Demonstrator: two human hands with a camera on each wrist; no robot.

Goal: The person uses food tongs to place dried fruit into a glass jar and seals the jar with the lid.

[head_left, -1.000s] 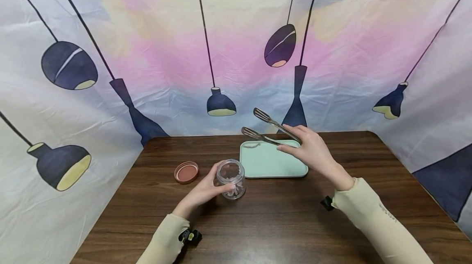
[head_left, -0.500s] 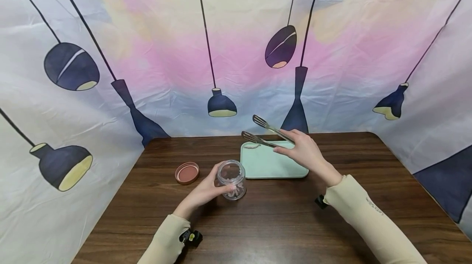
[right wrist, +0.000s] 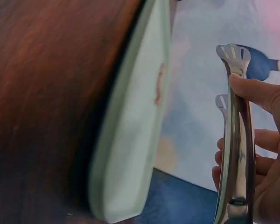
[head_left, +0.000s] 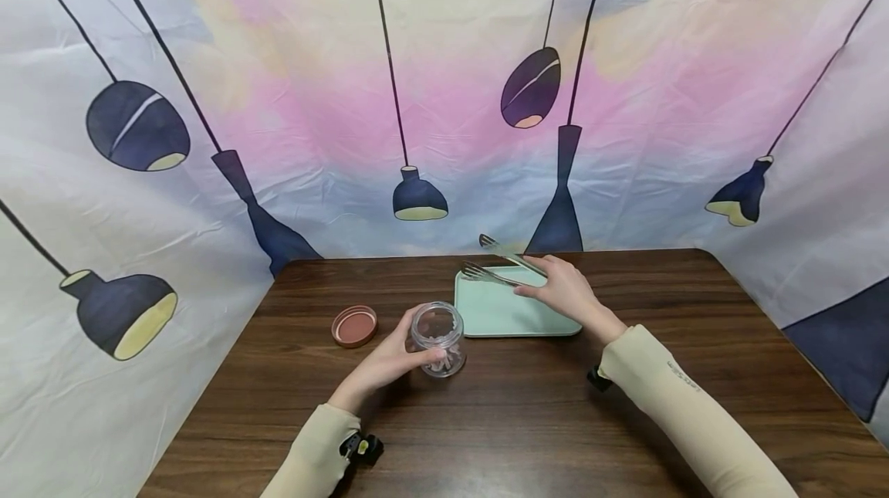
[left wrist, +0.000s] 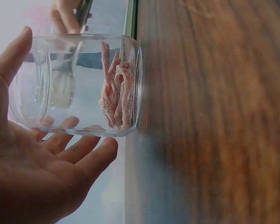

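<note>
Your left hand point(head_left: 389, 359) is clamped round a clear glass jar point(head_left: 453, 332), thumb on one side and fingers on the other. The jar stands upright on the dark wood-grain bench point(head_left: 472, 436), its mouth uncovered. Through the glass you can see a loose bundle of pale, reddish strips point(left wrist: 115, 95) sitting at the bottom.

Your right hand point(head_left: 564, 289) grips a pair of metal tongs point(right wrist: 242, 154), with your thumb on one arm and your fingers on the other side. The two arms of the tongs are spread apart, and their slotted ends point away from you and to the left. You hold them raised over the far left part of a mint-green tray point(head_left: 514, 316), with a gap between metal and tray in the right wrist view. One thin reddish strip point(right wrist: 159, 84) lies on the tray near its far edge; in the head view the tongs appear to cover it.

The tray rests flat beyond the jar and to its right. A reddish-brown lid point(head_left: 355, 326) lies on the bench to the left of the jar, just beside your left hand, inner side up. Behind the bench hangs a pastel cloth point(head_left: 312, 96) printed with dark lamps point(head_left: 420, 197).
</note>
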